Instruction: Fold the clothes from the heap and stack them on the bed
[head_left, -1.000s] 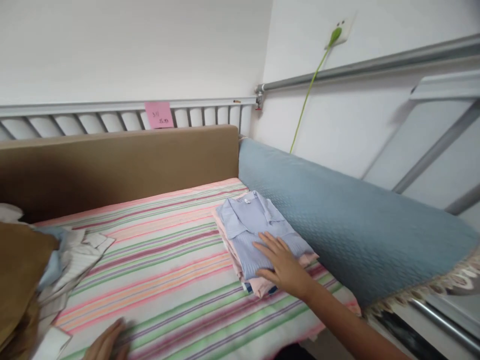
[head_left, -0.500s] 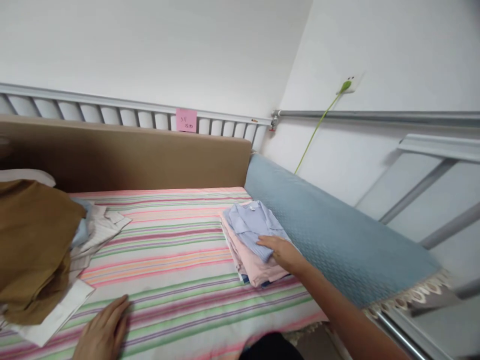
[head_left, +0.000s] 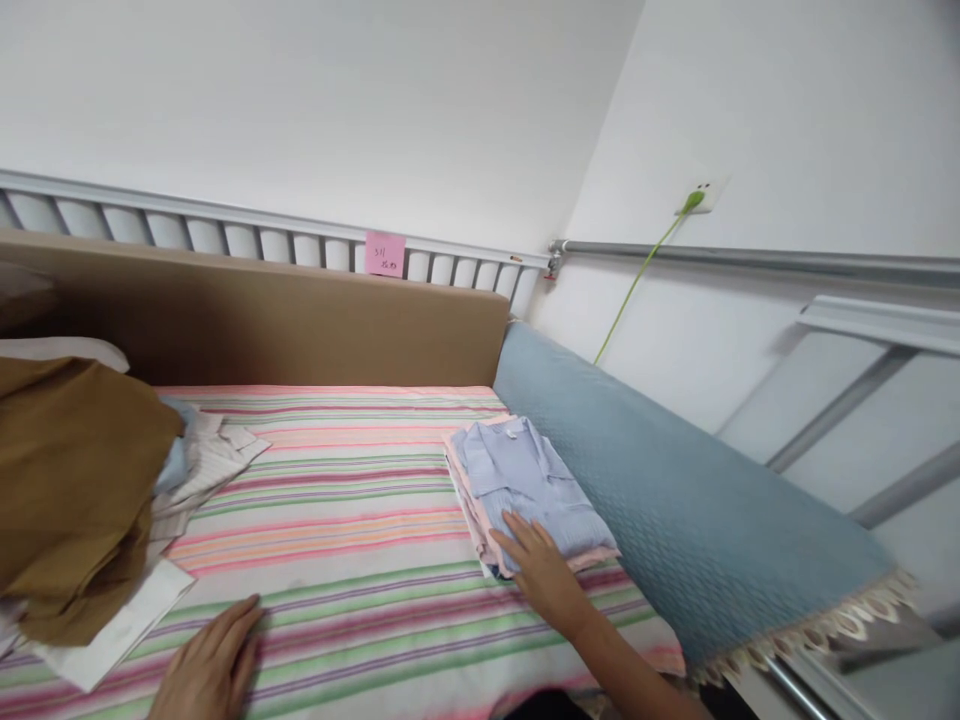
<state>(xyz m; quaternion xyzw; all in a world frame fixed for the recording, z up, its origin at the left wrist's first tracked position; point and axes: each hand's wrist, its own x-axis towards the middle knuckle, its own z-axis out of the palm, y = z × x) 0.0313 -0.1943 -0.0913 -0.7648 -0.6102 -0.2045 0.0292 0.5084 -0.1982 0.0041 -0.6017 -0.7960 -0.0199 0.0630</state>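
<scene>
A folded light-blue shirt [head_left: 517, 465] lies collar-up on top of a stack of folded clothes [head_left: 469, 490], whose pink layers show at the left and front edges. My right hand [head_left: 541, 565] rests with spread fingers on the front edge of the shirt, holding nothing. At the lower left, my left hand [head_left: 210, 655] lies flat on the striped bedsheet [head_left: 352, 600]. Left of it is a loose heap with brown trousers or a similar brown garment [head_left: 82, 490] on top, a striped shirt [head_left: 217, 455] and a white cloth [head_left: 124, 625] sticking out from underneath.
Behind the bed stand a brown padded board [head_left: 322, 335] and a white radiator [head_left: 240, 242] with a pink note [head_left: 385, 254]. A blue quilted cover [head_left: 645, 480] drapes over the bed end on the right. A green cord [head_left: 637, 275] runs down from a wall socket.
The light-blue shirt now lies flatter and spreads wider over the stack's front. My right hand has moved toward me to its near edge. My left hand stays in place.
</scene>
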